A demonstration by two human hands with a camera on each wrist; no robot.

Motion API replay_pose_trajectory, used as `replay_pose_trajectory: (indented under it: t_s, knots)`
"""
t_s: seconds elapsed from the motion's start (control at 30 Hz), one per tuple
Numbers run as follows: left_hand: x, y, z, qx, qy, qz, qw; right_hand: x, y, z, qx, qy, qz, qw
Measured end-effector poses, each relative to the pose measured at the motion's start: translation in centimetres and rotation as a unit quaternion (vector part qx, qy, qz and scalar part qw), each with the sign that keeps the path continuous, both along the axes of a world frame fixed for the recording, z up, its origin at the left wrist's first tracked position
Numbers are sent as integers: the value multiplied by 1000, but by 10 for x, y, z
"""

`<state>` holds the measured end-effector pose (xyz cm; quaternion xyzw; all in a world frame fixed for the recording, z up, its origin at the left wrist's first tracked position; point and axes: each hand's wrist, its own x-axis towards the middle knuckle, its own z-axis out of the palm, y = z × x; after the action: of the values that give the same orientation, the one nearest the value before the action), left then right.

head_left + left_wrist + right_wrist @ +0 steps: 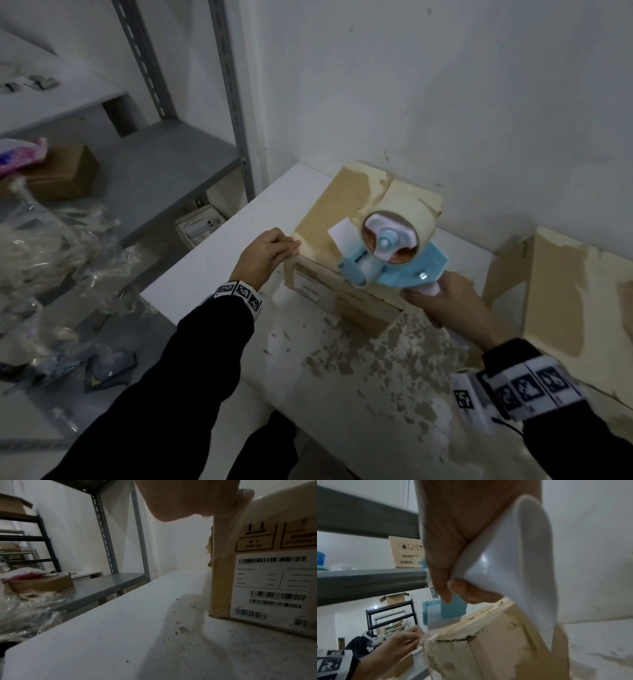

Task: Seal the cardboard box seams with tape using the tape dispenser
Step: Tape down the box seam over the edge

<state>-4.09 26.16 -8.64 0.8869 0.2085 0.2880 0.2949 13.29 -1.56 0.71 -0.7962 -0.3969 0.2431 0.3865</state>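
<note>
A brown cardboard box (322, 219) (223, 574) (488, 649) stands on the white table (205, 274), close to the wall. Above its top I hold a blue tape dispenser (404, 270) (452, 609) carrying a pale tape roll (407, 212). My right hand (448, 305) (453, 534) grips its white handle (513, 561). My left hand (267, 255) (188, 500) (402, 639) is at the box's near-left top corner. There its curled fingers pinch the clear tape end against the edge. Glossy tape runs down the box's labelled side in the left wrist view.
A second torn cardboard box (555, 291) stands at the table's right. A grey metal shelf (164, 171) on the left holds a small carton (65, 174) and crumpled plastic bags (51, 246). Torn paper residue covers the table's near part (359, 359).
</note>
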Motion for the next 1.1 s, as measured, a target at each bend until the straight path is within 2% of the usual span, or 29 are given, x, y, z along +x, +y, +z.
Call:
replay_pose_trajectory:
  t_s: [0.1,0.17,0.23,0.33,0.4,0.5,0.67,0.9,1.1]
  knots:
    - [-1,-3,2,24,8,0,1000,-3,4,-12,-31,-51,33,998]
    - [-2,-1,1,62,40,-2,997,-1,4,-20,-32,-52,26,998]
    - [-3,-5,4,66,55,5,996,-1,3,-24,-30,-47,17,998]
    - [2,-23,14,105,19,1,994,-3,4,-24,-30,-49,16,998]
    - [12,-41,19,115,18,-46,992,-4,4,-25,-21,-34,4,999]
    - [26,-63,14,137,64,-125,981,-4,1,-27,-15,-29,-8,999]
    - [31,-71,9,107,54,-157,980,-3,-9,-33,-2,-25,-29,999]
    - [32,-68,10,90,51,-181,978,1,-15,-25,-11,-38,-7,999]
    - [35,-62,4,49,105,-152,982,21,-51,-17,-6,-59,-28,998]
